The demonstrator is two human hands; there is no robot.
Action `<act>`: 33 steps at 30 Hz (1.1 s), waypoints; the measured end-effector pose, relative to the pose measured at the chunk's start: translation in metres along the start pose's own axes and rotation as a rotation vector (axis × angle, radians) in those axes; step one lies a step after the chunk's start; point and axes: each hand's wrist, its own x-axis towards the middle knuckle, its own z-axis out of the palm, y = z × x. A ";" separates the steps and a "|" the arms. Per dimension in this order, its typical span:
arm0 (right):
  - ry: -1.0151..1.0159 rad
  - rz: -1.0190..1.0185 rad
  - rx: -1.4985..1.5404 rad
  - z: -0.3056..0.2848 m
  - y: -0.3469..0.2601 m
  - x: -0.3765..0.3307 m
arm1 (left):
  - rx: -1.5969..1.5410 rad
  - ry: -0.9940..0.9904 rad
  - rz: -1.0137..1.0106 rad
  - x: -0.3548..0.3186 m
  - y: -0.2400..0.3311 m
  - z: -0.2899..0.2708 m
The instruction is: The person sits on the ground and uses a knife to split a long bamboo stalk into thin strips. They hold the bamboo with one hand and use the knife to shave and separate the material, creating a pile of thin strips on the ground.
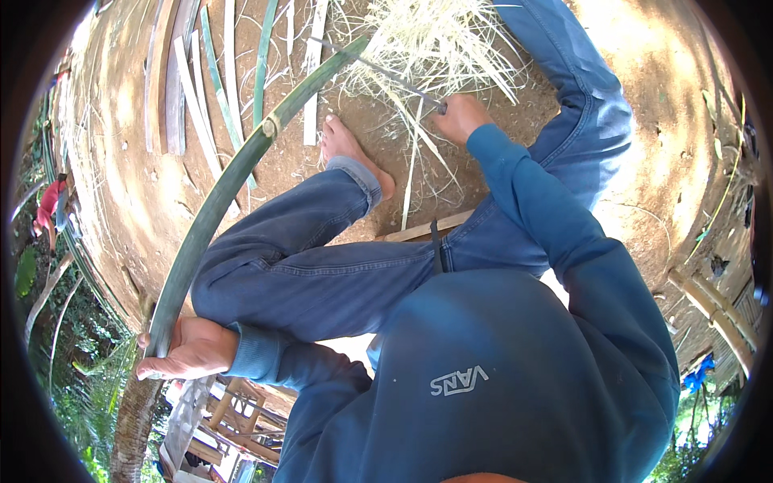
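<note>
A long green split bamboo strip (pixel 217 197) slants across the left side, with a pale node partway along it. Its near end lies in my left hand (pixel 193 348), whose fingers curl around it. In my right hand (pixel 460 118) is a knife (pixel 394 79), gripped at its dark handle, its long thin blade pointing to the far left. The blade meets or crosses the far end of the bamboo strip; exact contact is hard to see. Beyond the blade, a heap of pale bamboo shavings (pixel 439 40) covers the ground.
Several bamboo strips (pixel 259 72), green and pale, lie on the dirt floor at the far left beside brown boards (pixel 165 80). My bare foot (pixel 348 149) rests near them. Bamboo poles (pixel 713 314) lie at right. Another person (pixel 52 205) is at the left edge.
</note>
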 end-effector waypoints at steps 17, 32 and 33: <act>-0.019 0.176 -0.023 0.000 0.027 0.026 | -0.115 0.009 -0.046 -0.008 0.005 0.007; 0.113 -0.404 0.161 0.019 -0.082 -0.055 | -0.088 0.010 -0.078 -0.006 0.003 0.006; 0.119 -0.392 0.172 0.019 -0.082 -0.054 | -0.099 0.017 -0.079 -0.009 0.003 0.008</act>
